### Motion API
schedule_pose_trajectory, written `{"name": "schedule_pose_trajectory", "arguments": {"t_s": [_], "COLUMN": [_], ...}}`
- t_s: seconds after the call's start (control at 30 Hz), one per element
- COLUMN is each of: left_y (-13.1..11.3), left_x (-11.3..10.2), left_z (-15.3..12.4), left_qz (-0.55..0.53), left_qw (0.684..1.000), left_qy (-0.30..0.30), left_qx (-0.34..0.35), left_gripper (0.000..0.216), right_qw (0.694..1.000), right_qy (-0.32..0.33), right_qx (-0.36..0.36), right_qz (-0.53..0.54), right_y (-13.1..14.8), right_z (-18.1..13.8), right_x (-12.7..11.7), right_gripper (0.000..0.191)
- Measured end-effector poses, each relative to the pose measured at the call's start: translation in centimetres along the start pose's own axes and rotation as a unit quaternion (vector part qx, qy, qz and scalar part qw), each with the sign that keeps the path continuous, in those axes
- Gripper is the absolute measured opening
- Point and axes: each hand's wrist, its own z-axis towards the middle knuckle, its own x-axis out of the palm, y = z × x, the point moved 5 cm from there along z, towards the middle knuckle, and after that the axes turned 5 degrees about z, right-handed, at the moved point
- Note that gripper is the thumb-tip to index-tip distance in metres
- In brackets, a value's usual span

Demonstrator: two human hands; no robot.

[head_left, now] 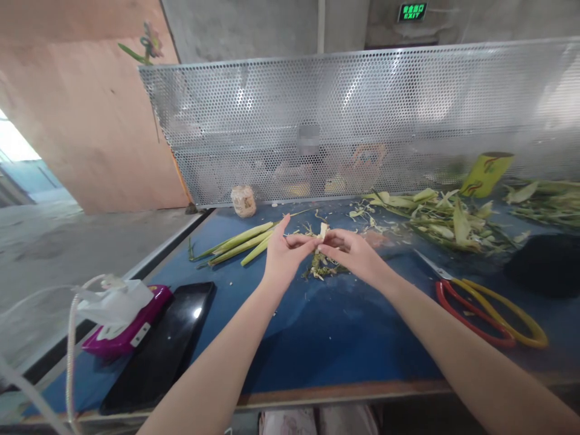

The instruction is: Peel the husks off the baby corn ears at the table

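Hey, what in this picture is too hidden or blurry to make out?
Head view only:
- The pale plant piece pinched between left hand and right hand: fingers cover most of it.
- Things behind the perforated metal screen: blurred by the holes.
- The dark object at right: blurred, shape unclear.
- Scissors: blade tips blurred.

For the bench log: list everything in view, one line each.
pale strip: one, cream, pinched between both hands
trimmings: small heap, green, under the hands
stalks: a few, light green, left of the hands
husk pile: one, green-yellow, far right
scissors: one, red and yellow handles, right
phone: one, black, near left
power bank: one, magenta, left edge, white cable plugged in
cup: one, yellow, tilted by the mesh screen
table: one, blue
left hand: pinching the strip
right hand: pinching the strip
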Motion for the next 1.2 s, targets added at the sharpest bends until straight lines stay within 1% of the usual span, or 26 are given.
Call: {"name": "schedule_pose_trajectory", "arguments": {"t_s": [0.07, 0.17, 0.3, 0.4, 0.5, 0.6, 0.7, 0.77, 0.83, 0.9, 0.97, 1.1, 1.2], "left_y": [-0.4, -0.8, -0.9, -0.8, -0.8, -0.9, -1.0, -0.9, -0.5, -0.1, 0.1, -0.1, -0.2], "left_x": [0.1, 0.2, 0.1, -0.1, 0.0, 0.3, 0.4, 0.3, 0.3, 0.4, 0.4, 0.1, 0.0], "left_z": [-0.2, -0.2, -0.1, 0.0, 0.0, -0.1, 0.0, 0.2, 0.4, 0.5, 0.6, 0.6, 0.6], "left_qz": [0.029, 0.063, 0.100, 0.116, 0.117, 0.108, 0.090, 0.063, 0.034, 0.020, 0.029, 0.060, 0.054], "left_qw": [0.999, 0.997, 0.991, 0.988, 0.987, 0.988, 0.992, 0.995, 0.997, 0.996, 0.994, 0.994, 0.993], "left_qy": [0.001, -0.003, -0.011, -0.010, 0.005, 0.030, 0.041, 0.044, 0.061, 0.087, 0.104, 0.092, 0.103], "left_qx": [0.018, 0.046, 0.086, 0.104, 0.113, 0.102, 0.081, 0.063, 0.032, -0.002, -0.020, -0.006, -0.010], "left_gripper": [0.092, 0.091, 0.088, 0.086, 0.086, 0.078, 0.069, 0.072, 0.075, 0.073, 0.070, 0.069, 0.070], "right_qw": [1.000, 1.000, 0.999, 1.000, 1.000, 0.998, 0.995, 0.994, 0.993, 0.993, 0.993, 0.993, 0.994], "right_qy": [0.009, 0.000, 0.001, -0.013, -0.018, -0.016, -0.029, -0.044, -0.055, -0.058, -0.062, -0.065, -0.057], "right_qx": [0.010, 0.010, -0.013, -0.017, -0.009, -0.008, 0.003, 0.016, 0.025, 0.023, 0.019, 0.025, 0.022], "right_qz": [0.006, 0.015, 0.036, 0.020, 0.016, 0.058, 0.097, 0.101, 0.099, 0.099, 0.097, 0.090, 0.087], "right_y": [-0.2, -0.3, 0.0, 0.0, 0.0, 0.1, 0.3, 0.5, 0.7, 0.9, 0.9, 0.6, 0.5], "right_z": [0.1, 0.0, 0.0, -0.1, -0.1, -0.1, -0.1, -0.2, -0.2, -0.2, -0.1, 0.0, 0.1], "right_x": [0.1, -0.1, 0.0, -0.1, -0.3, -0.6, -1.0, -1.2, -1.4, -1.6, -1.7, -1.9, -1.9], "right_gripper": [0.024, 0.023, 0.021, 0.019, 0.019, 0.018, 0.015, 0.013, 0.011, 0.010, 0.011, 0.012, 0.014]}}
